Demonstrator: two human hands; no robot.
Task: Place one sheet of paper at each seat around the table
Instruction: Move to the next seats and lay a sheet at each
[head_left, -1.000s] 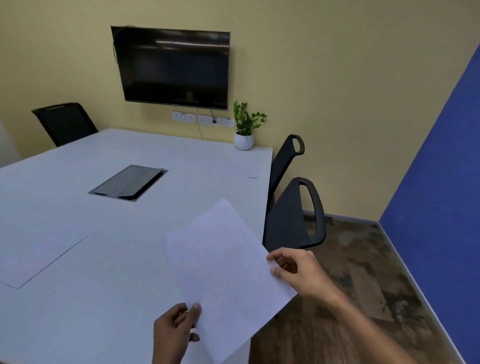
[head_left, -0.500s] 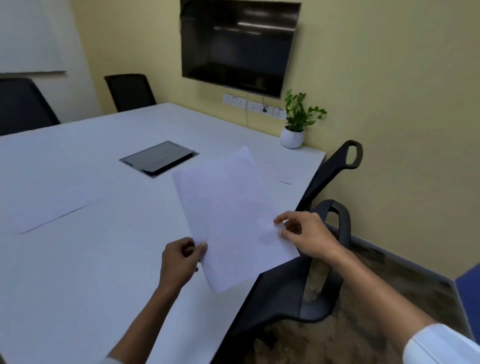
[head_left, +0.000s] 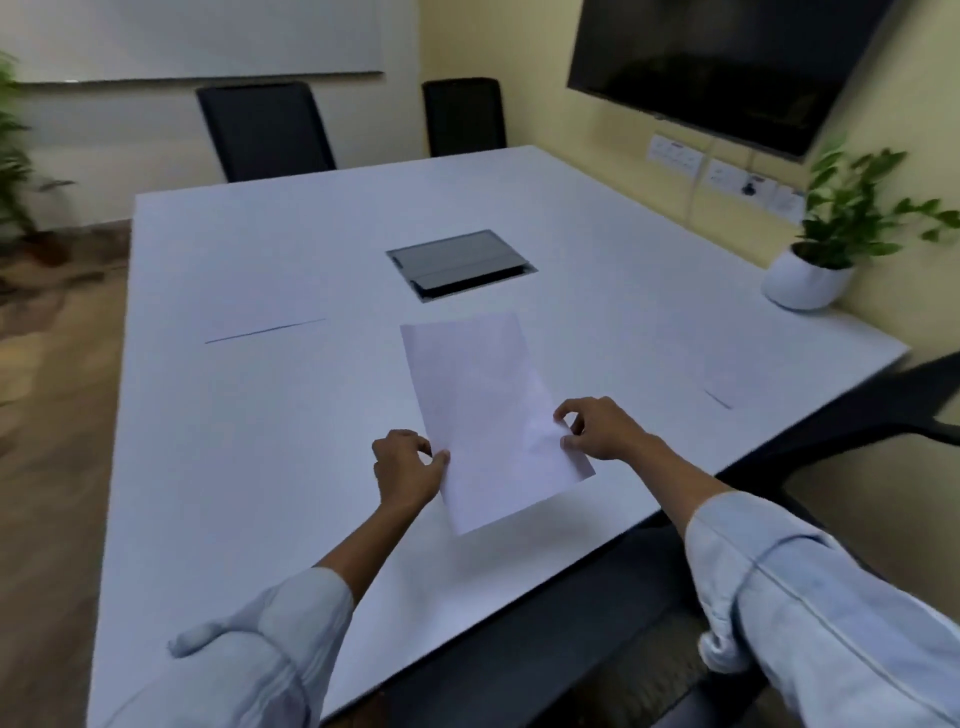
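A white sheet of paper hangs low over the white table, near its front edge, casting a shadow below it. My left hand pinches the sheet's left edge and my right hand pinches its right edge. A second sheet lies flat at the table's left side. A third sheet lies flat at the right side, in front of a black chair. Another black chair stands right below my arms at the front edge.
Two black chairs stand at the far edge. A grey cable hatch is set in the table's middle. A potted plant sits on the far right corner under a wall screen. Wooden floor lies to the left.
My view has swung left and down over the table. Both hands have carried the sheet forward and lowered it, from tilted up in the air to nearly flat above the table.
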